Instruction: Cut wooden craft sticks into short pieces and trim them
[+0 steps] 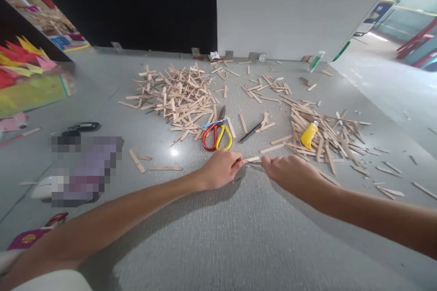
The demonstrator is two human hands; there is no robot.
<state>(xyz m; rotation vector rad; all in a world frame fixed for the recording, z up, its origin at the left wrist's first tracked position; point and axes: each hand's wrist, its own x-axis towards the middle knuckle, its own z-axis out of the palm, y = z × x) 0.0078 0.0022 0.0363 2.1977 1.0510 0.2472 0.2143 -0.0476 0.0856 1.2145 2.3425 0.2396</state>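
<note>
Close together over the grey surface, my left hand (222, 169) and my right hand (290, 173) are both closed. A thin wooden craft stick (255, 163), seen nearly edge-on, spans the gap between my fingertips; its ends are hidden in my fingers. A paler stick piece (251, 159) shows just behind it, and I cannot tell whether it is held. Beyond my left hand lie scissors (218, 134) with one red and one yellow handle. A dark pen-like tool (251, 132) rests farther off, between the hands.
A heaped pile of craft sticks (180, 93) lies at the back left, another pile (317, 132) at the right with a yellow glue bottle or cutter (309, 135) on it. A black and white panel (290, 9) stands behind. At left are a white mouse (46, 187) and a blurred-out object (92, 168).
</note>
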